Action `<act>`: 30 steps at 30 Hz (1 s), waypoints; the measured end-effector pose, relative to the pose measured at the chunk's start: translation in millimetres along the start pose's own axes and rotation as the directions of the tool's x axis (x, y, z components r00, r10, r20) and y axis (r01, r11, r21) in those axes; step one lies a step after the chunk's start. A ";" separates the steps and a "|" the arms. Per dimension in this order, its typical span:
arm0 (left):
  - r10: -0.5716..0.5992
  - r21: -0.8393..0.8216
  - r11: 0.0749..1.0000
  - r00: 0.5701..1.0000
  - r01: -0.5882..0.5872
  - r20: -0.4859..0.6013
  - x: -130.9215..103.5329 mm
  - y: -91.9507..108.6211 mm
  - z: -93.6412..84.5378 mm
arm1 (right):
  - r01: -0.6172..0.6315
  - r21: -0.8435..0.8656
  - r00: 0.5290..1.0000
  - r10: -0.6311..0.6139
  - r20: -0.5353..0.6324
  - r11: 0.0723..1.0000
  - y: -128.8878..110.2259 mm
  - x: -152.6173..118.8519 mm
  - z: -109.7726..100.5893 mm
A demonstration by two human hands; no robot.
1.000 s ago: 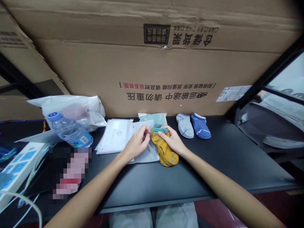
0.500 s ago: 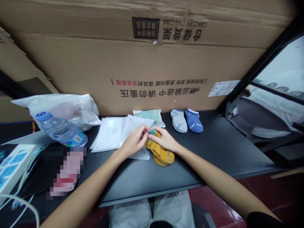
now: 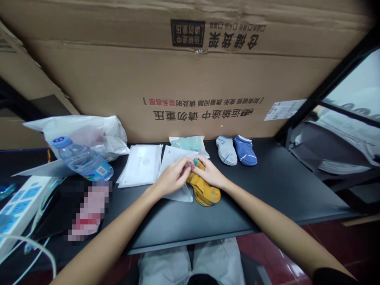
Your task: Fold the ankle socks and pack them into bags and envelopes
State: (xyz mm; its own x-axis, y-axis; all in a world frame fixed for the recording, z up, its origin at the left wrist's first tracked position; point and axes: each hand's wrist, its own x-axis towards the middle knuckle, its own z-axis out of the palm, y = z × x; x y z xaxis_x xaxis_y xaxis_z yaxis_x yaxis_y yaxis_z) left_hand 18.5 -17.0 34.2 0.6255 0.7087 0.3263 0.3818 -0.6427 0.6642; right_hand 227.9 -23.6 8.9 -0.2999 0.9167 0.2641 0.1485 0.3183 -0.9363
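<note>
Mustard-yellow socks [image 3: 208, 192] with teal cuffs lie in a stack at the middle of the black table. My right hand [image 3: 209, 172] is closed over their cuff end. My left hand [image 3: 177, 174] has its fingers pinched together at the same cuffs, meeting the right fingertips; what exactly it pinches is hidden. Under my left hand lies a frosted plastic bag [image 3: 173, 154], partly covered. Beyond my hands a packed pouch [image 3: 190, 144] with a teal pattern rests against the cardboard. Grey socks [image 3: 226, 150] and blue socks [image 3: 246, 150] sit side by side to the right.
More frosted bags [image 3: 141, 164] are stacked left of my hands. A water bottle [image 3: 84, 160] lies tilted beside a white plastic bag [image 3: 114, 136]. A power strip [image 3: 22, 208] with cables is at the far left. A cardboard sheet [image 3: 192, 79] stands along the back.
The whole view has shifted slightly, so things appear a little further right. My hands stay at the yellow socks' cuffs, with small finger movements.
</note>
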 end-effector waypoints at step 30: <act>-0.063 -0.016 0.998 0.990 0.061 -0.125 3.9 -4.1 6.7 | -0.039 0.015 0.978 0.035 0.206 0.999 1.5 0.6 -15.2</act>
State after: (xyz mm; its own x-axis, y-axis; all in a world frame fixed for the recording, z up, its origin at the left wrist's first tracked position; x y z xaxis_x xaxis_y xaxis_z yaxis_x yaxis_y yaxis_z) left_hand 23.9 -13.5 28.2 0.5104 0.7785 0.3652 0.4087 -0.5933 0.6935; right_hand 242.2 -18.9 11.2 -0.4822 0.8578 0.1782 0.1457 0.2791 -0.9491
